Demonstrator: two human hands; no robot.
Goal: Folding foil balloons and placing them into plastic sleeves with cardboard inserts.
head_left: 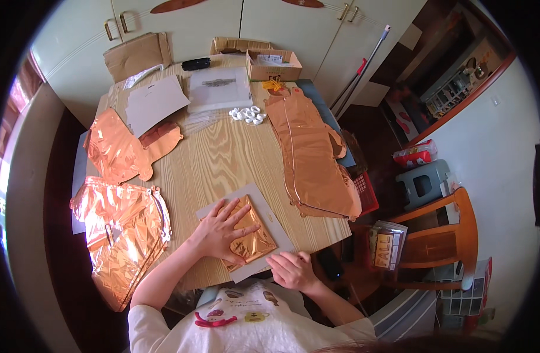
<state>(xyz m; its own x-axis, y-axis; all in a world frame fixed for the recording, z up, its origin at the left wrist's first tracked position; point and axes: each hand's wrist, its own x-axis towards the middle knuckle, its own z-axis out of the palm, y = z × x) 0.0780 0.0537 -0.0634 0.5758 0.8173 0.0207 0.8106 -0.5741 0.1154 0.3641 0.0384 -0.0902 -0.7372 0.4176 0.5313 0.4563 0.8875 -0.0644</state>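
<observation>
A folded copper-coloured foil balloon (259,243) lies on a pale grey card (280,228) at the table's near edge. My left hand (226,231) presses flat on the foil, fingers spread. My right hand (293,271) is closed at the card's near right edge, its fingertips touching there; whatever it may hold is hidden. More flat copper foil balloons lie about: a long stack (308,153) on the right, one (117,150) on the left, and a shiny pile (125,235) at the near left, hanging over the edge.
Farther back lie grey cards (158,105), clear plastic bags (220,88) and white ribbon rolls (247,115). A cardboard box (274,69) and a black pouch (196,63) stand at the far edge. A wooden chair (464,235) and a grey stool (421,182) are on the right.
</observation>
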